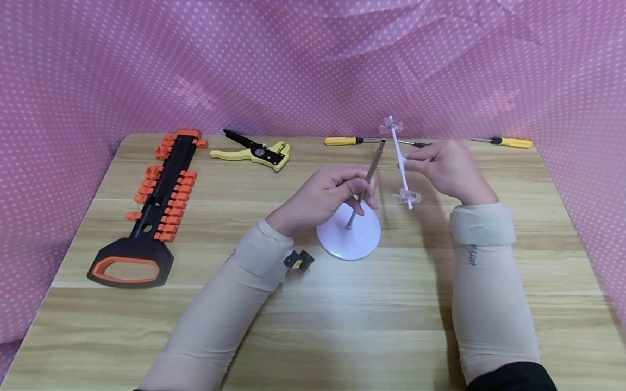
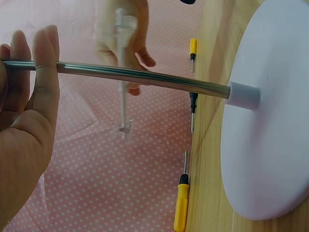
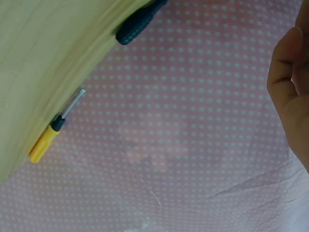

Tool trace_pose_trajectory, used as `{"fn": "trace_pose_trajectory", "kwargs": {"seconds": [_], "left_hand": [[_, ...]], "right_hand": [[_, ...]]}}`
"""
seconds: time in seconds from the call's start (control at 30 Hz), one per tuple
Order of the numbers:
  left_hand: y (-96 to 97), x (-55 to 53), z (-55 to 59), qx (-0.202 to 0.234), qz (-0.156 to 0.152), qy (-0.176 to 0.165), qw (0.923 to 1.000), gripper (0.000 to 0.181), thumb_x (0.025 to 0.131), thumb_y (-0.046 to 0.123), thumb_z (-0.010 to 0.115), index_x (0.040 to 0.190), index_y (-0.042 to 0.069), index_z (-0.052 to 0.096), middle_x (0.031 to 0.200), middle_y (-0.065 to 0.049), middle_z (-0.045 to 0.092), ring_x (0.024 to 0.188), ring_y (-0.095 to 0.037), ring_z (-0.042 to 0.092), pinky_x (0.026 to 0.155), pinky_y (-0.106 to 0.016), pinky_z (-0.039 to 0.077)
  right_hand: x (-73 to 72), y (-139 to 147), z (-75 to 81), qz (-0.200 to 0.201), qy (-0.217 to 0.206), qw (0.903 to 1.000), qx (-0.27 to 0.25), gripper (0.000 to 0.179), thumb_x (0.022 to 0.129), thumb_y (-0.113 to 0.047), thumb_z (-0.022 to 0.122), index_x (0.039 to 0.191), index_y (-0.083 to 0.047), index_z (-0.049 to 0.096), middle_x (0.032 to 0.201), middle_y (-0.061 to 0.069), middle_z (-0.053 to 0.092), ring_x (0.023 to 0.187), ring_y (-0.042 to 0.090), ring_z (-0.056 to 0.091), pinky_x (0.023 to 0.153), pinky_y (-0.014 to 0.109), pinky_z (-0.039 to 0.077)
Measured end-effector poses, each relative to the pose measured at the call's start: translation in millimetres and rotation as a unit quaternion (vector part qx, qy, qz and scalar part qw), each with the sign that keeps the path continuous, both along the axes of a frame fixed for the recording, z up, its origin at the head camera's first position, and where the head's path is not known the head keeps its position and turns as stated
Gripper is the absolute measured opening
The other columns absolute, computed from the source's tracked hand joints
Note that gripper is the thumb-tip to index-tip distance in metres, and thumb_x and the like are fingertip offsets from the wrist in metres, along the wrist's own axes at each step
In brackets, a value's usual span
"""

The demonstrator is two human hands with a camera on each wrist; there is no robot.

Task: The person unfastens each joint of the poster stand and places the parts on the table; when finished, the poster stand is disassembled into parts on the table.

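Observation:
My left hand (image 1: 337, 195) holds the upright metal rod (image 1: 374, 164) of a small stand, fingers bent around it. The rod rises from a round white base (image 1: 359, 244), joined by a short white collar (image 2: 244, 95) in the left wrist view. Apart from the rod, to its right, my right hand (image 1: 457, 171) pinches a thin white crossbar (image 1: 400, 157) near its middle. Clear plastic clips (image 1: 407, 196) sit at both ends of this bar. In the right wrist view only part of the right hand (image 3: 292, 92) shows, and the crossbar is out of sight.
At the left lies a black rack with orange clips (image 1: 168, 179) and a looped handle. Yellow-and-black wire strippers (image 1: 259, 152), a yellow screwdriver (image 1: 340, 141), a dark-handled screwdriver (image 1: 421, 145) and another yellow screwdriver (image 1: 513, 143) line the back edge. A small black piece (image 1: 299, 261) lies near the left wrist.

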State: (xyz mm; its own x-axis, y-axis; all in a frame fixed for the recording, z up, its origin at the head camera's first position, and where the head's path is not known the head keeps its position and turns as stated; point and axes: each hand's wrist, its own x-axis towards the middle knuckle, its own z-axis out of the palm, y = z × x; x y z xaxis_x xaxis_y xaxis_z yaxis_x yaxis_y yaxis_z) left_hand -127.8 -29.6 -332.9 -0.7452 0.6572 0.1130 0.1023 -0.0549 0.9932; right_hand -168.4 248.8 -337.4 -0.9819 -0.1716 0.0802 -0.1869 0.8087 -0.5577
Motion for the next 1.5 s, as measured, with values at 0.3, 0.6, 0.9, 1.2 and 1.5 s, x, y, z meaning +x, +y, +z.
{"fn": "trace_pose_trajectory", "kwargs": {"seconds": [0.3,0.6,0.9,1.2,1.5], "left_hand": [[-0.3,-0.1,-0.3,-0.003,-0.001,0.002,1.0000,0.027,0.112,0.007,0.049,0.105,-0.010,0.068,0.095,-0.018,0.071,0.096,-0.024,0.074,0.082,-0.042,0.066],[0.1,0.1,0.2,0.001,0.001,-0.006,1.0000,0.026,0.112,0.007,0.050,0.100,-0.006,0.068,0.095,-0.018,0.071,0.096,-0.026,0.075,0.081,-0.043,0.067],[0.1,-0.1,0.3,0.001,0.000,-0.005,1.0000,0.026,0.112,0.007,0.049,0.101,-0.006,0.069,0.096,-0.018,0.071,0.096,-0.026,0.076,0.081,-0.044,0.067],[0.1,-0.1,1.6,-0.004,0.001,-0.010,0.9999,0.025,0.112,0.009,0.050,0.100,-0.004,0.068,0.096,-0.017,0.072,0.096,-0.026,0.075,0.081,-0.043,0.066],[-0.5,0.2,1.7,0.004,-0.006,-0.008,0.9999,0.025,0.112,0.007,0.049,0.099,-0.005,0.067,0.096,-0.018,0.071,0.097,-0.026,0.075,0.080,-0.044,0.066]], "right_hand": [[-6.9,2,-11.0,0.008,-0.052,0.9982,0.028,0.026,0.095,-0.034,0.082,0.115,-0.017,0.083,0.121,0.010,0.077,0.090,0.026,0.067,0.087,0.045,0.055],[-12.5,5,-20.5,0.027,-0.072,0.9963,0.039,0.025,0.096,-0.031,0.081,0.115,-0.015,0.083,0.121,0.014,0.077,0.120,0.041,0.071,0.103,0.061,0.054],[-13.6,4,-29.9,0.033,-0.083,0.9950,0.046,0.019,0.096,-0.029,0.080,0.110,-0.017,0.085,0.115,0.012,0.079,0.112,0.039,0.074,0.098,0.059,0.057],[-15.3,3,-32.4,0.048,-0.078,0.9943,0.054,0.019,0.097,-0.028,0.079,0.110,-0.015,0.085,0.113,0.012,0.080,0.107,0.036,0.075,0.096,0.057,0.057],[-17.0,3,-36.2,0.049,-0.096,0.9924,0.060,0.020,0.097,-0.028,0.079,0.113,-0.015,0.084,0.120,0.014,0.077,0.116,0.040,0.072,0.102,0.060,0.055]]}}
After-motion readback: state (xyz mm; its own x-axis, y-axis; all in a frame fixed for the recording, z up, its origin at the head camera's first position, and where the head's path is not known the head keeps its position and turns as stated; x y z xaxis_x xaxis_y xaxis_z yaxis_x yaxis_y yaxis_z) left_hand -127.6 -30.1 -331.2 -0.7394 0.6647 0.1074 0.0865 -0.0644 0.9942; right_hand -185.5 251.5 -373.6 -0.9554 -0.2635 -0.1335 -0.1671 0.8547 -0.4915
